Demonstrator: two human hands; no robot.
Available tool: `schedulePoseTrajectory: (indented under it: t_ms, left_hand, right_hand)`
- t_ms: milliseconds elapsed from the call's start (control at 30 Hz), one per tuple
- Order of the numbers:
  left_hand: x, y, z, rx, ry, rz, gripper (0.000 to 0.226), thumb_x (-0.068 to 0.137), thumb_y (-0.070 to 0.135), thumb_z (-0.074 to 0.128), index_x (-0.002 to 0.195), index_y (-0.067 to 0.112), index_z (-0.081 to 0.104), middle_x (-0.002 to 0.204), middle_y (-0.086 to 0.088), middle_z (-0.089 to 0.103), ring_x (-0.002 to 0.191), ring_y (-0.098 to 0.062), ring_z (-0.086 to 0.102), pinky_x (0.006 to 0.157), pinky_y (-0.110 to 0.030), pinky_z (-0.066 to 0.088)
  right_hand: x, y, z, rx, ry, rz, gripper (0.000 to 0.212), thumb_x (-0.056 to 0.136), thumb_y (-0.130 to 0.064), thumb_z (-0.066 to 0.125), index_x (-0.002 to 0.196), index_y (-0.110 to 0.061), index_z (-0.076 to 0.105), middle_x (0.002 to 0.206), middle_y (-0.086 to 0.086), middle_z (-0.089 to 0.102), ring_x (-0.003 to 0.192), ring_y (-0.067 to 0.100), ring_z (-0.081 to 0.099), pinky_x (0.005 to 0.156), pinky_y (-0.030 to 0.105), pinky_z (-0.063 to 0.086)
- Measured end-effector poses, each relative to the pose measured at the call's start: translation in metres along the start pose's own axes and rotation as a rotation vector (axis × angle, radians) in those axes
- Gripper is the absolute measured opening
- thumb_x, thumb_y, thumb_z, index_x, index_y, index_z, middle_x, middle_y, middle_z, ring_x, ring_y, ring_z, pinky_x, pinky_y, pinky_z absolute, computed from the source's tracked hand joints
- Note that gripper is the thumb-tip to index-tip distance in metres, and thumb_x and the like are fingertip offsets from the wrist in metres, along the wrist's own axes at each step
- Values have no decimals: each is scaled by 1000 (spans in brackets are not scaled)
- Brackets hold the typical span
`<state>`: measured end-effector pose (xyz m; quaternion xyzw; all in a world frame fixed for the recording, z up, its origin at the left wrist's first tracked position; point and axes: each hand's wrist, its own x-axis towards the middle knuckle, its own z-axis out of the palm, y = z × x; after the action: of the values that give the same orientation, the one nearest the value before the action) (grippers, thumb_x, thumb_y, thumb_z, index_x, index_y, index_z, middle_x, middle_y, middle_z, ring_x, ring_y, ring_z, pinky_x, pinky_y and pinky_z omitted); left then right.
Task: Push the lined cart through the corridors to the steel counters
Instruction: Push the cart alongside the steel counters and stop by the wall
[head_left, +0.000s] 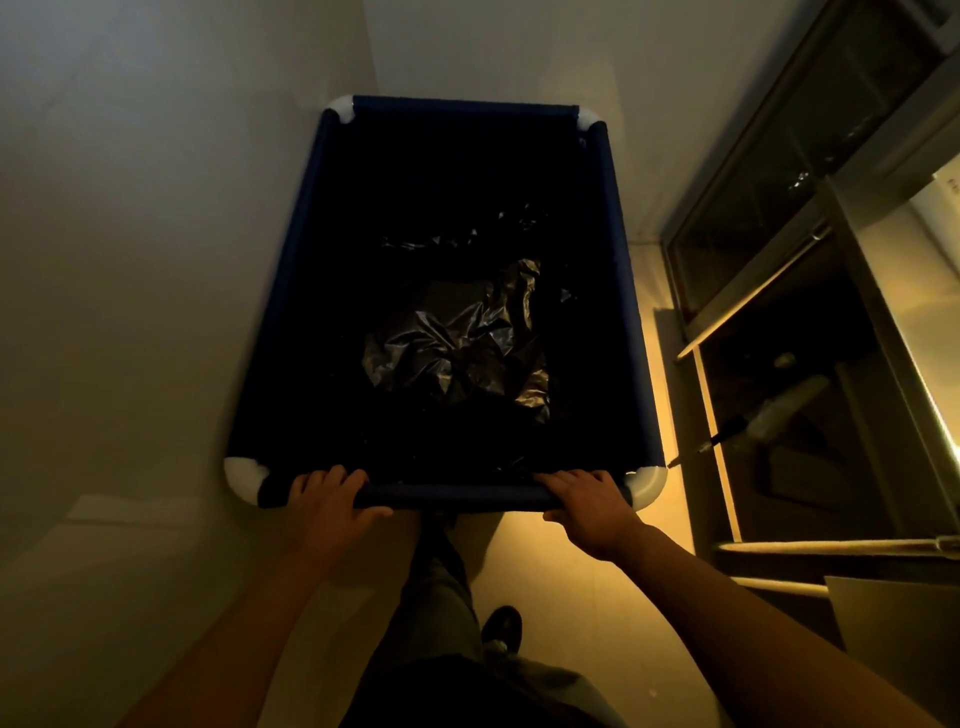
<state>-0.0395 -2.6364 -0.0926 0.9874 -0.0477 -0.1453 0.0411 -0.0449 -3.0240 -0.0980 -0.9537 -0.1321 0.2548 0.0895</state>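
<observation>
Head view: blue-railed, white-cornered cart (610, 218) with crumpled black liner (457, 348), both hands (332, 501) (589, 506) wrapped around near rail.

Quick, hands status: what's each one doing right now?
Left hand: closed on the cart's near rail.
Right hand: closed on the same rail, near the right corner.

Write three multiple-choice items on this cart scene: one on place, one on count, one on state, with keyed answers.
1. Where is the crumpled black plastic liner?
A. inside the blue-railed cart
B. on the floor
C. on the wall

2. How many white corner pieces does the cart show?
A. two
B. three
C. four

3. How are the left hand and right hand placed?
A. hanging free
B. both gripping the near rail
C. one inside the cart

Answers: 1 A, the liner lies within the rails; 2 C, one at each corner; 3 B, fingers curl over the rail.
</observation>
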Motion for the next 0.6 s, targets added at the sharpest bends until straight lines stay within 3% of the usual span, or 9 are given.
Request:
schedulePoseTrajectory:
  t_ms: [167, 467, 600]
  left_hand:
    - [42, -23, -15, -73, -224, 55, 92, 63, 98, 19, 118, 36, 59, 114, 7, 58, 112, -22, 54, 97, -41, 36]
    - [95, -22, -37, -63, -177, 77, 89, 65, 95, 20, 122, 39, 60, 119, 9, 59, 113, -19, 54, 98, -41, 36]
    - [122, -26, -44, -41, -119, 109, 99, 63, 100, 7, 121, 38, 60, 117, 10, 59, 110, -19, 55, 97, -39, 37]
  right_hand:
    - [18, 4, -13, 7, -12, 9, 59, 100, -47, 52, 155, -36, 31, 150, -7, 50, 140, 21, 42, 118, 44, 24]
    - [62, 13, -45, 3, 1, 31, 59, 100, -46, 53, 154, -37, 32, 150, -6, 49, 142, 23, 40, 119, 45, 21]
    - [86, 17, -63, -11, 0, 49, 59, 100, -45, 53, 155, -37, 31, 151, -6, 47, 143, 24, 39, 119, 48, 22]
